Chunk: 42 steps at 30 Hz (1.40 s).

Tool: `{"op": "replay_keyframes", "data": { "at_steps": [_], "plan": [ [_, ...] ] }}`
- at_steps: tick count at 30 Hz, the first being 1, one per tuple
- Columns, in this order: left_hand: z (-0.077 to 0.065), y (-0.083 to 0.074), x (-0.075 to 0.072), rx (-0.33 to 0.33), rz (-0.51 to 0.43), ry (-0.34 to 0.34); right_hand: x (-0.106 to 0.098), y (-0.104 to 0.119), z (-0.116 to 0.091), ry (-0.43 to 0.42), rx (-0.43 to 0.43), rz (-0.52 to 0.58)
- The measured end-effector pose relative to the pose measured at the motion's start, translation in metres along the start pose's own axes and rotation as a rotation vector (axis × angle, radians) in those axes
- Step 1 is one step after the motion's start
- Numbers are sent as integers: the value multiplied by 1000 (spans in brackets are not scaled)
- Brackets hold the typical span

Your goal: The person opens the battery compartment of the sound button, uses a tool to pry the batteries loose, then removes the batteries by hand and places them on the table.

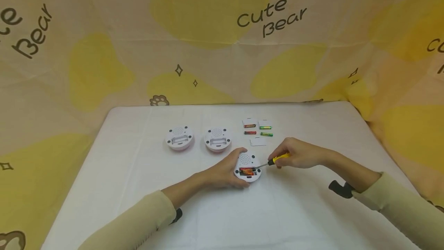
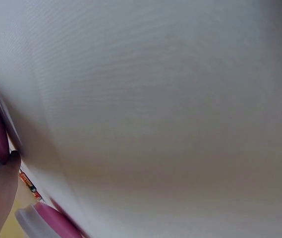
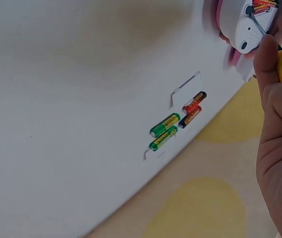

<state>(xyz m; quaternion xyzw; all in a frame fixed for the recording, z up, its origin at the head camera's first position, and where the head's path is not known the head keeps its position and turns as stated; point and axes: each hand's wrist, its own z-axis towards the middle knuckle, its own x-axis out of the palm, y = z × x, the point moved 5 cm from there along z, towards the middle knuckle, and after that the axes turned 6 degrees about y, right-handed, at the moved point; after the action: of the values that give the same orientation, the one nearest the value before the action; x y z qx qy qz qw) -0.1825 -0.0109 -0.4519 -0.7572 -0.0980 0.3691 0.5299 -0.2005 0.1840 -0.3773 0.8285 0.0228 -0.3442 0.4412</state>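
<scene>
In the head view my left hand (image 1: 227, 169) grips a round white battery-powered device (image 1: 245, 159) from its left side, thumb and fingers around its edge. Its speaker holes face up, and red-and-black batteries (image 1: 248, 171) lie in its uncovered compartment. My right hand (image 1: 298, 152) holds a screwdriver (image 1: 280, 158) with a yellow and black handle. The metal tip reaches the right end of the batteries; exact contact is too small to tell. In the right wrist view the screwdriver shaft (image 3: 257, 24) crosses the device (image 3: 240, 25), whose side is pink. The left wrist view shows mostly tablecloth.
Two similar devices, a left one (image 1: 179, 131) and a middle one (image 1: 217, 132), lie with bare battery compartments. Behind my hands are red batteries (image 1: 250, 132), green batteries (image 1: 266, 134) and white battery covers (image 1: 258, 142). A patterned cloth (image 1: 208, 18) hangs behind the white table (image 1: 138, 165).
</scene>
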Motion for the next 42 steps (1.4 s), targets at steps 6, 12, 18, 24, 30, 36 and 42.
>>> {"op": "replay_keyframes", "data": {
  "at_steps": [6,12,18,24,30,36,42],
  "plan": [
    [1,0,1,-3,23,14,0,6,0,6,5,3],
    [2,-2,2,-2,54,30,0,0,0,0,-3,10],
    [2,-3,1,-12,70,39,0,-8,0,-9,-30,41],
    [2,-2,1,-5,81,45,3,-13,0,-20,-32,86],
    [1,-2,0,-17,84,55,6,-21,-1,-55,-48,110],
    [1,-2,0,-25,77,58,9,-26,-3,-76,-74,136],
    [0,-2,-1,-43,48,63,9,-30,-4,-85,-63,142]
  ]
}}
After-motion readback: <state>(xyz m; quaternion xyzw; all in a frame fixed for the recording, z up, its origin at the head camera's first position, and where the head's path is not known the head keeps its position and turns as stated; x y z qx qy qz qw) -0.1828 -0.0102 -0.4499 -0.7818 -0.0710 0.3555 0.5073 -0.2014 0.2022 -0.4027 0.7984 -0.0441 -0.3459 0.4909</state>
